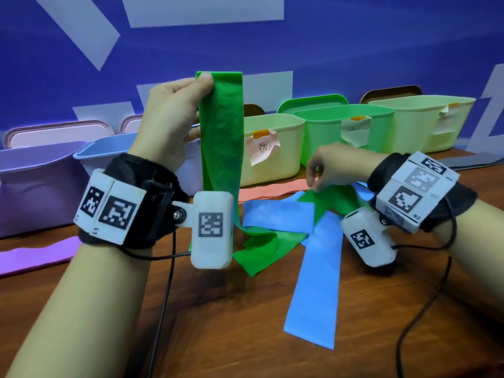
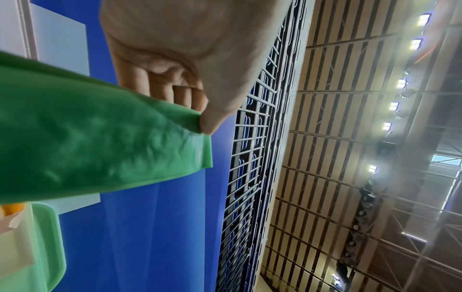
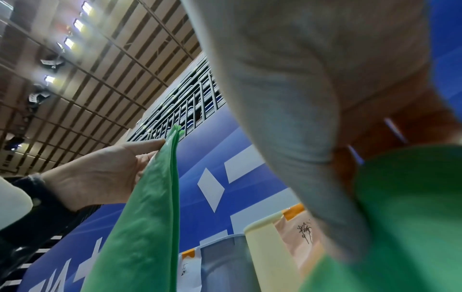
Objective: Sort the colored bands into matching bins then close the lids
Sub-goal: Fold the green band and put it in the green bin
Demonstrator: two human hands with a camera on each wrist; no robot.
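head view: left grip [image 1: 174,118] pinching top of long green rubber band [image 1: 221,148], raised; right grip [image 1: 335,167] pinching its other end above wooden counter [image 1: 245,323].

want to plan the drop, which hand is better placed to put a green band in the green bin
Right, probably. The right hand pinches a green band on the table just before the open green bin; the left hand holds its band up before the blue bin.
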